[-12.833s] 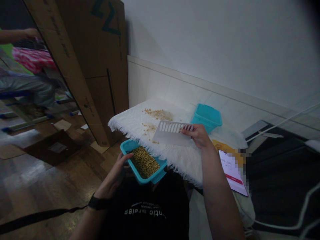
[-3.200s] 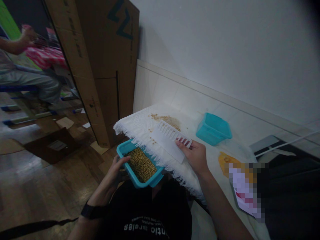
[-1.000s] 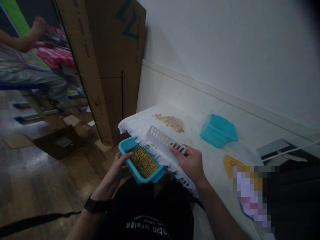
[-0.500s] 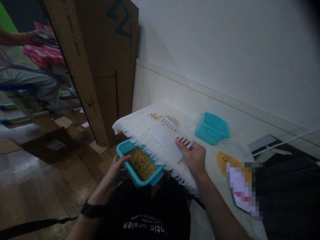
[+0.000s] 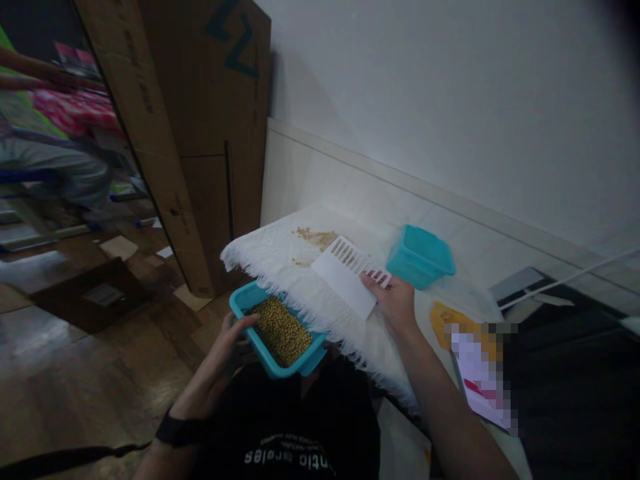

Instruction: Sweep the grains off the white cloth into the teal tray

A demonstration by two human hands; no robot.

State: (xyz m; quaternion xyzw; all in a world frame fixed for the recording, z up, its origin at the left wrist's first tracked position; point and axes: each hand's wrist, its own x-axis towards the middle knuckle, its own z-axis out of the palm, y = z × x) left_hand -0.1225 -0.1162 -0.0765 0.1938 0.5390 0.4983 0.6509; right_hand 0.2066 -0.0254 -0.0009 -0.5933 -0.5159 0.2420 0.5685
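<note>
My left hand is closed on the near edge of a teal tray filled with yellowish beans, held below the fringed edge of a white cloth. My right hand grips a white slotted scraper by its right end, its blade resting on the cloth. A small pile of loose beans lies on the cloth just beyond the scraper.
A second teal tray stands on the cloth to the right. Tall cardboard boxes lean against the wall at the left. A phone or tablet lies at the right. Another person's arm shows at far left. White cables run across the right.
The scraper has gone back out from the cloth's fringed edge toward the loose bean pile. The left hand keeps the bean tray under the edge.
</note>
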